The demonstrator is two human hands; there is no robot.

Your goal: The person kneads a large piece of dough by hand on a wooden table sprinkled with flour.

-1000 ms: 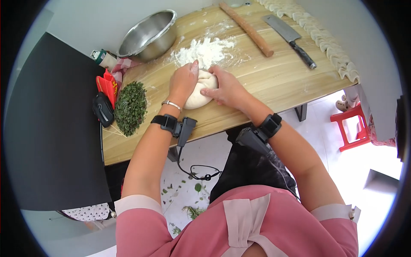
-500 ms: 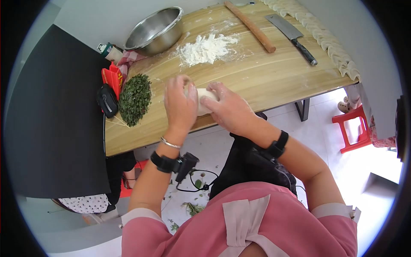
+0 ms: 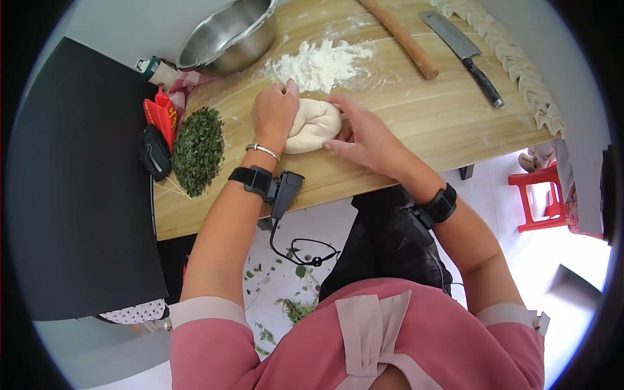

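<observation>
A pale lump of dough (image 3: pixel 316 128) with folds in its top lies on the wooden table, close to its front edge. My left hand (image 3: pixel 275 112) is closed like a fist against the dough's left side, and its fingertips are hidden. On the other side, my right hand (image 3: pixel 365 135) curves round the dough's right edge, with thumb and forefinger touching it and the other fingers curled under. Just beyond the dough is a scattered pile of white flour (image 3: pixel 320 65).
Chopped green leaves (image 3: pixel 198 153) are heaped at the left, beside a black case (image 3: pixel 155 153) and a red packet (image 3: pixel 161 114). A steel bowl (image 3: pixel 227 39) stands behind. To the right lie a rolling pin (image 3: pixel 403 39), a cleaver (image 3: pixel 463 53) and a row of dumplings (image 3: pixel 520 68).
The dough has gone from being held between both hands near the table's edge to lying farther in on the tabletop. My left hand has closed into a fist on it.
</observation>
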